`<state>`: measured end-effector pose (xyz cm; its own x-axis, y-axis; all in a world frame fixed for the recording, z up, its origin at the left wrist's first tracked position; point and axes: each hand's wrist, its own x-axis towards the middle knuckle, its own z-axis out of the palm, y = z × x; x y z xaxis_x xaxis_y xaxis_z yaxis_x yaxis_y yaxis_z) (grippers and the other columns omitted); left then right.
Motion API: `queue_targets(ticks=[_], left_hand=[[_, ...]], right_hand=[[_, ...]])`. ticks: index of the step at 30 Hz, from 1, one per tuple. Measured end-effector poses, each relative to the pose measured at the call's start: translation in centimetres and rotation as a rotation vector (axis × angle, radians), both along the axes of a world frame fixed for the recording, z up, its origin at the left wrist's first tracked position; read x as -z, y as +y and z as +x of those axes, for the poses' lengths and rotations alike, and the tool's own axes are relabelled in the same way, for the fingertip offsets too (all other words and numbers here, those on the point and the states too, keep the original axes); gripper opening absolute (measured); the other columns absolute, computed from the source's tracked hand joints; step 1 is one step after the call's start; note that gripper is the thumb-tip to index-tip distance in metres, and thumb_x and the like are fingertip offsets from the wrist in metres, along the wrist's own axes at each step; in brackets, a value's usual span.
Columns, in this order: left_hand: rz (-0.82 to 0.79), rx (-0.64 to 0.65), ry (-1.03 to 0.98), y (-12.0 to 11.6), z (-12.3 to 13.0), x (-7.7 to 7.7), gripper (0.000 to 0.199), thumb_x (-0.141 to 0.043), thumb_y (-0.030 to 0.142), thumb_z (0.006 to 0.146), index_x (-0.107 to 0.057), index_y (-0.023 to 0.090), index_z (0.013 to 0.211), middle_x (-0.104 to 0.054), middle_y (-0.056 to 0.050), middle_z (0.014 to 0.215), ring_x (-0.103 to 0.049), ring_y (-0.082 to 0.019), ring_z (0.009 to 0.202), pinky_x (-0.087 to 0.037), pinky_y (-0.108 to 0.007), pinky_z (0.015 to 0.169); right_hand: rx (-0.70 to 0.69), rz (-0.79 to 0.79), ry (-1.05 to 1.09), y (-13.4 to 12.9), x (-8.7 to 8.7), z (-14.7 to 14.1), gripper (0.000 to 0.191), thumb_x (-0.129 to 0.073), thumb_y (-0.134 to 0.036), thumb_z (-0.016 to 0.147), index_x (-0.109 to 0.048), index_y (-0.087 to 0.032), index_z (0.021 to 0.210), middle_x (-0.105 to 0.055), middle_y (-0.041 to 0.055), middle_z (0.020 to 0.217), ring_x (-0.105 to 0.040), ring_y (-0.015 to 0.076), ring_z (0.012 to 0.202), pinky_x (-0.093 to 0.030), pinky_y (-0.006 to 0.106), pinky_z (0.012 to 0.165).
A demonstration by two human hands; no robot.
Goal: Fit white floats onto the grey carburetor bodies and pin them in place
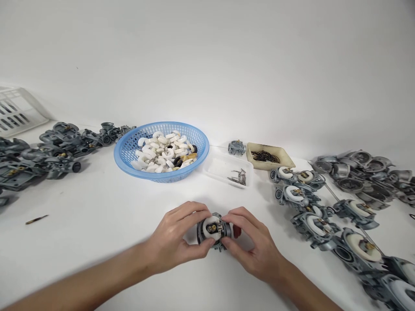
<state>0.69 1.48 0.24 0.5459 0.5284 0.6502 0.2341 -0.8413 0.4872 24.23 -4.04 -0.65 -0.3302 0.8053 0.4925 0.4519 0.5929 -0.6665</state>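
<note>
- Right up close, the left hand [177, 235] and right hand [256, 246], each grip narrow, clasp one grey carburetor [212, 227] from either side, over the counter [94, 203]!
- Its white float [205, 229] faces up.
- Beyond, a blue basket [155, 175] brims with floats [168, 153].
- Out right, more carburetors [303, 224] crowd together.

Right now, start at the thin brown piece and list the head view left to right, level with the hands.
Thin brown piece, left hand, held metal part, right hand, grey parts with pale rings.
</note>
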Motion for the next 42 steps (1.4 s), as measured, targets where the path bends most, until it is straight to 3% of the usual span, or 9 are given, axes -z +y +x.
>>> queue_targets(ticks=[18,42], left_hand=[[0.022,-0.027,-0.008,0.2,0.1,-0.2,0.032,-0.074,0.024,0.086,-0.067,0.017,0.117,-0.072,-0.011,0.105,-0.072,-0.022,0.09,-0.063,-0.032,0.077],[-0.011,-0.01,0.02,0.2,0.0,0.0,0.035,-0.075,0.024,0.085,-0.065,0.018,0.117,-0.072,-0.011,0.108,-0.072,-0.023,0.094,-0.063,-0.033,0.083]], right_hand=[[0.003,0.092,-0.035,0.0,0.2,0.0,0.044,-0.061,-0.018,0.094,-0.047,-0.025,0.135,-0.061,0.006,0.106,-0.055,0.0145,0.071,-0.054,0.029,0.062],[-0.001,0.155,-0.061,0.2,-0.9,-0.1,0.024,-0.061,-0.014,0.093,-0.062,-0.022,0.115,-0.063,0.008,0.099,-0.06,0.0171,0.077,-0.056,0.029,0.063]])
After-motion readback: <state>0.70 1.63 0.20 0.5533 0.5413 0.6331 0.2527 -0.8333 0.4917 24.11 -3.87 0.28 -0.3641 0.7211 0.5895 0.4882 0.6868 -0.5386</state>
